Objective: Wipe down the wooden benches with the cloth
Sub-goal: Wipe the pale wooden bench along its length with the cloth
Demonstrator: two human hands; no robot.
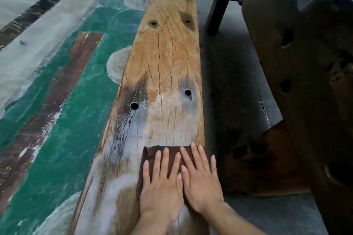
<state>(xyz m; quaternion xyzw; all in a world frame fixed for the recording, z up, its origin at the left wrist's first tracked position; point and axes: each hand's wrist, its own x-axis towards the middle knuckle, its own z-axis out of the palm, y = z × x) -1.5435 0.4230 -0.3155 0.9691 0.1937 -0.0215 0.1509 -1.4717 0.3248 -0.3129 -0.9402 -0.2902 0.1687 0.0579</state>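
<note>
Bench (168, 53): one long plank of pale brown wood, running away from us up the middle of the view. The grain is cracked lengthwise. Dark round holes sit in pairs, the nearest pair (134, 105) just ahead of the hands and more further along. The near stretch carries whitish, smeared patches; further off the wood looks a warmer orange-brown.

Cloth (150, 153): dark brown, lying flat on the near end of the bench, towards its right edge. Only its far and left margins show; the rest is under the hands.

Left hand (162, 187): palm down on the cloth, grip apart, fingers straight and slightly fanned, pressing rather than holding.

Right hand (200, 181): the same, flat on the cloth just beside the left, grip apart, fingers straight. The two thumbs lie side by side and touch. We see its little finger reaching out at the bench's right edge; we cannot tell whether it rests on cloth or wood.

Left of the bench: a painted floor (66, 120), green with a worn reddish-brown band and pale grey scuffs, some of them rounded.

Right of the bench: grey stone paving (229, 91), in shadow. Beyond it stands a dark wooden piece (305, 63) with holes in its side, and a dark leg (217, 11) further back.
</note>
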